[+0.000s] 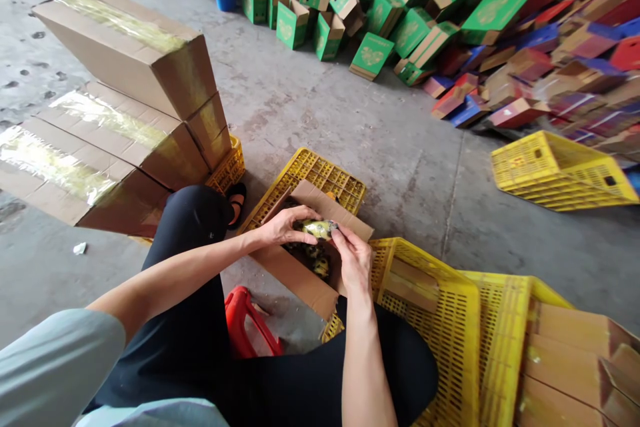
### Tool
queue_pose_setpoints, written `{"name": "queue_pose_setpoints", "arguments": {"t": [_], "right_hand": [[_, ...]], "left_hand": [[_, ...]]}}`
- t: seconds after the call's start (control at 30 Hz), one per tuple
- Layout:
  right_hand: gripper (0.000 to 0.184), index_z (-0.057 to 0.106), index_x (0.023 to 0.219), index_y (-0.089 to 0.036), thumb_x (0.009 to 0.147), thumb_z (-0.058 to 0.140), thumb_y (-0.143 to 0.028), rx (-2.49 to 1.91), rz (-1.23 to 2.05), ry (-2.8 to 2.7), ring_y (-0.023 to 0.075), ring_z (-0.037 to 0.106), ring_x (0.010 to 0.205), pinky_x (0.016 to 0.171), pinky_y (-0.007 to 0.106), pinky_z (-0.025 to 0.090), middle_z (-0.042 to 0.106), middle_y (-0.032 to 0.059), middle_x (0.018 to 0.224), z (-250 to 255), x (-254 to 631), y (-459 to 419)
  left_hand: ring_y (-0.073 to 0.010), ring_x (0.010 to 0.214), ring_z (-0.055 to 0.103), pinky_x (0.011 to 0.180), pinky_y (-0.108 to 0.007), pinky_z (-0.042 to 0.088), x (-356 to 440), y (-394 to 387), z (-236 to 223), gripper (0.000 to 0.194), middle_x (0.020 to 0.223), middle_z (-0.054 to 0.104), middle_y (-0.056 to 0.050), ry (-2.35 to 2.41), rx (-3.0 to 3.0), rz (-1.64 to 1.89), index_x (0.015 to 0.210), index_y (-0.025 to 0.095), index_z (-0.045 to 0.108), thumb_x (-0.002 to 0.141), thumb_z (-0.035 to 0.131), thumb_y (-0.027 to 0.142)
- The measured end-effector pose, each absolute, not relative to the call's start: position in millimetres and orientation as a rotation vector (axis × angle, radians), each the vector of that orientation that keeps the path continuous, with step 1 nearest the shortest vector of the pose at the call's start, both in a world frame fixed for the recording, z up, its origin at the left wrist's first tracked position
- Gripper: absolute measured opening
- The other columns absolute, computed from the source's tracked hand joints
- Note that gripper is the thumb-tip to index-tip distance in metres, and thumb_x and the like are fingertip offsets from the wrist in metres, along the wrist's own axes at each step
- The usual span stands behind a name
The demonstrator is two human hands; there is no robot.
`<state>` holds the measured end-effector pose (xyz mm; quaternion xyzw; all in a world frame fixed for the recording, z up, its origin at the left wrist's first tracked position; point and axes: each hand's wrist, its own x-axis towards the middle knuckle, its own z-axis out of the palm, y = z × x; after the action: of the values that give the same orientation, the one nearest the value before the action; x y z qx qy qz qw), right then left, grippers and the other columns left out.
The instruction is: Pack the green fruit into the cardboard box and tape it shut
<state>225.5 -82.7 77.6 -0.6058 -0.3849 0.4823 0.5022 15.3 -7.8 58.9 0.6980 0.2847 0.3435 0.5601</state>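
Left hand (289, 227) was closed round the left part of a small oblong yellow-green item with a shiny surface and dark ends (320, 230), fingers on the far side, thumb on the near side. Right hand (356, 261) was pinching the right end of the same item between thumb and fingertips. Item sat between the two hands, above an open brown cardboard box (295, 275); couldn't tell what it was.

Directly under the hands, inside the box: dark and yellow-green pieces (321, 268), partly hidden, detail too small to read. Box flaps stood out on the far and near sides of the hands. Just beyond the left hand, a yellow plastic lattice crate (327, 173) lay under the box.

Nearer the body than the left hand: red plastic stool (243, 320), partly covered by the legs. Well left of the left hand: big brown cartons with shiny yellowish tape (113, 57), stacked, one on top of the others.

Just right of the right hand: deep yellow slotted plastic crate (440, 327) with a flat brown cardboard piece (411, 285) inside. Farther right, folded brown cardboard (565, 360). Well beyond both hands: heap of green printed cardboard boxes (373, 53), blurred red-and-blue boxes (540, 80) to its right.
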Motion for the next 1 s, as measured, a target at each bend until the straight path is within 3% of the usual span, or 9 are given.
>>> {"name": "queue_pose_setpoints", "arguments": {"t": [0.23, 0.33, 0.5, 0.7, 0.87, 1.0], "right_hand": [[0.04, 0.083, 0.105, -0.024, 0.083, 0.082, -0.057, -1.467, 1.172, -0.933, 0.0247, 0.076, 0.099, 0.096, 0.039, 0.061, 0.081, 0.0056, 0.111, 73.0, 228.2, -83.1], [0.042, 0.082, 0.103, -0.023, 0.084, 0.079, -0.061, -1.45, 1.23, -0.947, 0.0238, 0.076, 0.095, 0.09, 0.036, 0.062, 0.082, 0.006, 0.107, 76.1, 227.6, -83.2], [0.053, 0.082, 0.113, -0.022, 0.078, 0.085, -0.062, -1.432, 1.251, -0.911, 0.0254, 0.076, 0.094, 0.092, 0.041, 0.063, 0.082, 0.0073, 0.11, 77.4, 225.9, -82.2], [0.035, 0.085, 0.105, -0.024, 0.087, 0.079, -0.053, -1.432, 1.122, -1.098, 0.0266, 0.075, 0.107, 0.101, 0.042, 0.058, 0.08, 0.0071, 0.116, 80.5, 227.7, -81.7], [0.038, 0.084, 0.108, -0.023, 0.088, 0.077, -0.054, -1.47, 1.097, -1.176, 0.0276, 0.074, 0.109, 0.103, 0.043, 0.057, 0.08, 0.0084, 0.114, 77.5, 226.3, -80.6], [0.051, 0.078, 0.121, -0.023, 0.088, 0.074, -0.062, -1.445, 1.218, -1.025, 0.0292, 0.074, 0.111, 0.099, 0.044, 0.061, 0.079, 0.0094, 0.121, 77.7, 222.1, -78.8]], "left_hand": [[-0.0307, 0.115, 0.069, 0.102, -0.038, 0.052, 19.2, -11.0, 53.5, 0.077, 0.122, 0.075, -0.013, 0.68, 1.461, 0.714, 0.13, 0.014, 0.072, 0.077, 0.087, 0.068], [-0.0288, 0.105, 0.073, 0.094, -0.036, 0.055, 20.6, -12.9, 53.0, 0.081, 0.116, 0.076, -0.013, 0.61, 1.26, 0.634, 0.13, 0.011, 0.071, 0.075, 0.087, 0.069], [-0.0224, 0.095, 0.071, 0.089, -0.031, 0.053, 18.2, -13.1, 57.8, 0.068, 0.108, 0.076, -0.011, 0.59, 1.137, 0.64, 0.118, 0.01, 0.075, 0.082, 0.084, 0.066], [-0.0229, 0.107, 0.069, 0.1, -0.033, 0.049, 21.1, -15.3, 61.7, 0.065, 0.12, 0.074, -0.01, 0.51, 1.069, 0.582, 0.126, 0.016, 0.073, 0.079, 0.09, 0.057], [-0.0197, 0.093, 0.068, 0.089, -0.03, 0.05, 21.9, -17.5, 59.2, 0.06, 0.105, 0.074, -0.009, 0.548, 1.06, 0.567, 0.111, 0.013, 0.075, 0.079, 0.088, 0.061], [-0.0183, 0.087, 0.069, 0.08, -0.027, 0.052, 20.9, -18.0, 56.0, 0.06, 0.103, 0.074, -0.01, 0.569, 0.965, 0.584, 0.113, 0.014, 0.072, 0.084, 0.082, 0.065]]}}
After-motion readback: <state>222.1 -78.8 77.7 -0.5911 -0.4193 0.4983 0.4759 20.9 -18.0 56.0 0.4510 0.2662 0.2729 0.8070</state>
